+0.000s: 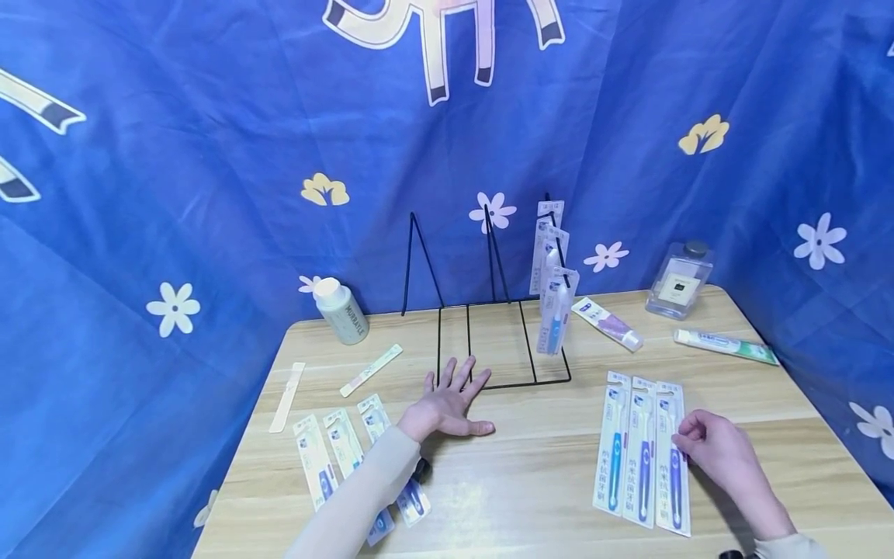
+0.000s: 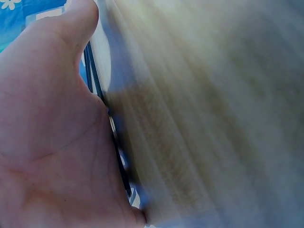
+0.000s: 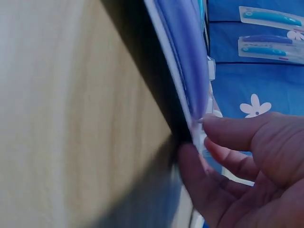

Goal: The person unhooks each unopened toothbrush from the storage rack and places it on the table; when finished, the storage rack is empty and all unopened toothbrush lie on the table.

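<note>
A blue printed cloth [image 1: 244, 155] stands behind and beside a wood-grain table [image 1: 531, 466]. On the right side, the right hand [image 1: 719, 450] pinches the right edge of the purple-handled toothbrush pack [image 1: 673, 466], thumb above and a finger beneath, so the pack lies just left of that hand. It is the rightmost of three side by side; its long axis runs front to back, the hanger end pointing away from the person, the handle end toward them. The left hand [image 1: 452, 407] lies spread, fingers at the front bar of the black wire rack [image 1: 528, 341].
</note>
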A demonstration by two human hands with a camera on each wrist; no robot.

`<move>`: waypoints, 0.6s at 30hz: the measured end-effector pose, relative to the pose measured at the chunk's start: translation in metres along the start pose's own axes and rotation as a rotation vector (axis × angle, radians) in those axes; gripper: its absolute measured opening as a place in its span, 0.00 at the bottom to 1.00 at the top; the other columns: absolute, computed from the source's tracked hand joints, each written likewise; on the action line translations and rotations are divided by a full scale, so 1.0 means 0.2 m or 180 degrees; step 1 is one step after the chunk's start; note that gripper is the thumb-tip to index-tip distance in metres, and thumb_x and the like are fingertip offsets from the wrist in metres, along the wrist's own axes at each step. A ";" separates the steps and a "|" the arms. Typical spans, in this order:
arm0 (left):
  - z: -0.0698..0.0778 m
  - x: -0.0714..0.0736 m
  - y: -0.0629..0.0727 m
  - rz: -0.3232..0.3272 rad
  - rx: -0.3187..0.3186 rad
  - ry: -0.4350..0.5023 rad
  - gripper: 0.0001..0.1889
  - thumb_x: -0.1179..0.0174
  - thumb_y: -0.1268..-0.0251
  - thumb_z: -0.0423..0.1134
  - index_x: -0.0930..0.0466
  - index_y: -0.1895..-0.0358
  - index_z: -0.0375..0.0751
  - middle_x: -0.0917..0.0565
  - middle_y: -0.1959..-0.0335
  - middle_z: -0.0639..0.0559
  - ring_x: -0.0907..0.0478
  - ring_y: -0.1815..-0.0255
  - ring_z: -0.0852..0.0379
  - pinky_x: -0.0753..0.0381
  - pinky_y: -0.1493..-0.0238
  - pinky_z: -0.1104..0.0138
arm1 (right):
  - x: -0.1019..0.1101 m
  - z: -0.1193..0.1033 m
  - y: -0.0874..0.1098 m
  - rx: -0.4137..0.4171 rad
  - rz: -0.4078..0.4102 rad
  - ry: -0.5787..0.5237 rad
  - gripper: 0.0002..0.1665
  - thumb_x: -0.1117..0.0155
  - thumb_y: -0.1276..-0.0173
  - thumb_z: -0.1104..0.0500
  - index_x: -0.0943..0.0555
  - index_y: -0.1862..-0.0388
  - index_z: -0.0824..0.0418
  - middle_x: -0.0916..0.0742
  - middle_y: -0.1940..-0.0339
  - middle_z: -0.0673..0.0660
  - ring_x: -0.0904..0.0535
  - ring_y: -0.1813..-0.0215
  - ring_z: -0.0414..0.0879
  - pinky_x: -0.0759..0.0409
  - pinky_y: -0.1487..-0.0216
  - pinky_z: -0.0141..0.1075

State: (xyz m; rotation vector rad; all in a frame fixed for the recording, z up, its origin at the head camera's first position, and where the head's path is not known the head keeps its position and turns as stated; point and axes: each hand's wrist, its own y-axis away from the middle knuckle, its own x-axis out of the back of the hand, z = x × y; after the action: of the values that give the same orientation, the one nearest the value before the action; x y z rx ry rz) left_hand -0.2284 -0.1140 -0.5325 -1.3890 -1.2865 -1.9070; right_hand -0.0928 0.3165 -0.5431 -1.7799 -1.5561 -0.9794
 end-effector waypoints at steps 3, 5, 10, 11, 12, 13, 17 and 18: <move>0.00 0.00 0.00 -0.0018 -0.0007 0.0001 0.55 0.54 0.42 0.83 0.67 0.17 0.67 0.72 0.14 0.53 0.71 0.14 0.39 0.59 0.22 0.33 | 0.03 -0.02 -0.01 -0.0031 -0.0094 0.0217 0.08 0.27 0.40 0.60 0.19 0.70 0.60 0.18 0.77 0.50 0.26 0.72 0.44 0.32 0.69 0.37; 0.00 -0.01 0.00 -0.0026 -0.0009 0.0001 0.55 0.54 0.42 0.83 0.67 0.17 0.67 0.72 0.14 0.53 0.71 0.14 0.39 0.59 0.22 0.33 | 0.06 -0.05 -0.03 -0.0015 -0.0125 0.0311 0.08 0.29 0.38 0.59 0.20 0.69 0.60 0.19 0.76 0.51 0.27 0.72 0.45 0.34 0.70 0.37; 0.01 -0.01 0.01 -0.0011 0.0000 0.0035 0.55 0.53 0.42 0.83 0.66 0.17 0.67 0.71 0.14 0.53 0.70 0.14 0.39 0.58 0.22 0.32 | 0.13 -0.21 -0.12 0.0576 0.0281 0.0219 0.08 0.31 0.34 0.60 0.16 0.60 0.63 0.13 0.70 0.56 0.19 0.68 0.50 0.23 0.68 0.44; 0.01 -0.01 0.01 -0.0004 0.0002 0.0043 0.55 0.53 0.42 0.83 0.66 0.17 0.67 0.71 0.14 0.53 0.70 0.14 0.39 0.58 0.22 0.32 | 0.14 -0.25 -0.15 0.0745 0.0398 0.0145 0.09 0.31 0.34 0.60 0.15 0.58 0.63 0.12 0.67 0.58 0.17 0.66 0.52 0.19 0.66 0.47; 0.00 -0.01 0.01 0.0006 0.0006 0.0046 0.55 0.53 0.42 0.83 0.66 0.17 0.67 0.71 0.14 0.53 0.70 0.14 0.39 0.58 0.22 0.32 | 0.15 -0.30 -0.17 0.0887 0.0480 0.0040 0.11 0.31 0.34 0.61 0.15 0.54 0.64 0.11 0.64 0.60 0.15 0.63 0.54 0.16 0.63 0.49; 0.00 -0.01 0.01 0.0011 0.0007 0.0043 0.55 0.53 0.42 0.83 0.66 0.17 0.67 0.71 0.14 0.53 0.70 0.14 0.39 0.58 0.22 0.32 | 0.15 -0.35 -0.20 0.0996 0.0534 -0.0081 0.12 0.31 0.33 0.62 0.15 0.52 0.64 0.10 0.59 0.61 0.13 0.59 0.56 0.15 0.59 0.49; 0.00 0.00 0.01 0.0019 0.0014 0.0037 0.55 0.53 0.42 0.83 0.66 0.17 0.67 0.71 0.14 0.53 0.70 0.14 0.39 0.58 0.22 0.33 | 0.16 -0.54 -0.30 0.1479 0.0669 -0.0536 0.15 0.31 0.32 0.64 0.15 0.46 0.62 0.12 0.45 0.62 0.13 0.49 0.57 0.13 0.54 0.33; 0.00 0.00 0.01 0.0016 0.0016 0.0038 0.55 0.53 0.42 0.83 0.66 0.17 0.67 0.71 0.14 0.53 0.70 0.14 0.39 0.58 0.22 0.33 | 0.16 -0.58 -0.32 0.1602 0.0661 -0.0651 0.16 0.30 0.33 0.64 0.15 0.45 0.61 0.13 0.42 0.62 0.15 0.46 0.57 0.14 0.52 0.32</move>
State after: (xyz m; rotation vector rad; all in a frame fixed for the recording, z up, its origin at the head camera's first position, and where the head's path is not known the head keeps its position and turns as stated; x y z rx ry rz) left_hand -0.2259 -0.1149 -0.5316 -1.3749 -1.2802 -1.9047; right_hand -0.1730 0.2505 -0.4545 -1.6638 -1.5288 -0.2761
